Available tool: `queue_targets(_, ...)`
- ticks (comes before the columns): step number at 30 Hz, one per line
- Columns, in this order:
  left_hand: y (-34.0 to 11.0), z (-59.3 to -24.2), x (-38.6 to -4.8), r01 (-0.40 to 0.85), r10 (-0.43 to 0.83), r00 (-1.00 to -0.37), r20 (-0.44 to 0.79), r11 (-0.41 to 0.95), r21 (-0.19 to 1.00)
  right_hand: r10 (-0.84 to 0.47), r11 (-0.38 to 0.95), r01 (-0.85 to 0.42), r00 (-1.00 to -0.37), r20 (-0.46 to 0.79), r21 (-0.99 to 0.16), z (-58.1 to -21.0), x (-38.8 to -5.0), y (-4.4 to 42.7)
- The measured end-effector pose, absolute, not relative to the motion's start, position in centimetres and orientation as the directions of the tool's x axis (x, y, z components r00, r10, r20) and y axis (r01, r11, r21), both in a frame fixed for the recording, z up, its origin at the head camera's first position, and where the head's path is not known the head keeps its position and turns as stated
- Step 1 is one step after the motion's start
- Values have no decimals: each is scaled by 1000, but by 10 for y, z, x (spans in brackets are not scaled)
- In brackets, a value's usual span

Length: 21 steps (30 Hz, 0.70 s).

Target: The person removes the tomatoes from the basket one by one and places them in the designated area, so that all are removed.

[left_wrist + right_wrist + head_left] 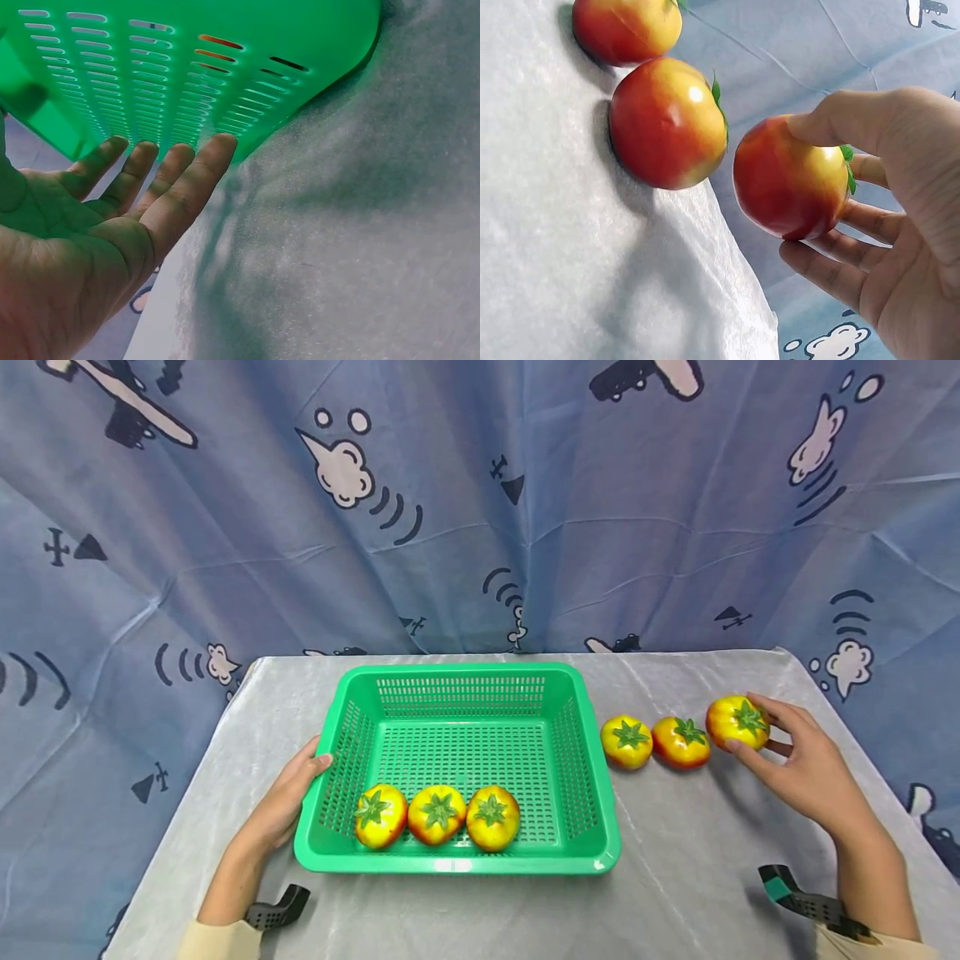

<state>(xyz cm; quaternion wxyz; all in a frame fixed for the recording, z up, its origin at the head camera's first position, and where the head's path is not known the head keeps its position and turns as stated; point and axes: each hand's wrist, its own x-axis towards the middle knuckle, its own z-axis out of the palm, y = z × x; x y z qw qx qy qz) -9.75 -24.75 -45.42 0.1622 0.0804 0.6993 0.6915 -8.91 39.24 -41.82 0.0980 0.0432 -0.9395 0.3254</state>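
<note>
My right grip (813, 768), head view, curls round a tomato (731, 720) beside two others (679, 745) on the table (690, 868); my left grip (285, 793), thumb over rim, holds the basket (525, 864). Left wrist: fingers (186, 186) extend to its wall. Right wrist: thumb and fingers span the tomato.

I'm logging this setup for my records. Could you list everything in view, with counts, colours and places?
Basket: 1, green, on the table
Tomatoes in basket: 3, yellow-red with green tops, along its near side
Tomatoes on table: 2, same colours, right of the basket
Held tomato: 1, same colours, in the right hand
Table: 1, pale grey covering, under the basket
Backdrop: 1, printed blue cloth, behind the table
Wrist devices: 2, dark, one per wrist
Sleeves: 2, cream, at the forearms
Left hand: 1, at the basket's left rim
Right hand: 1, around the held tomato
</note>
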Motion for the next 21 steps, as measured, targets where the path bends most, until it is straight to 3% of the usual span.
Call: queue_targets(21,-250,-453,-102,-76,368,-925,-88,47,996,-44,812,-116,-989,138,-572,-442,-92,406)
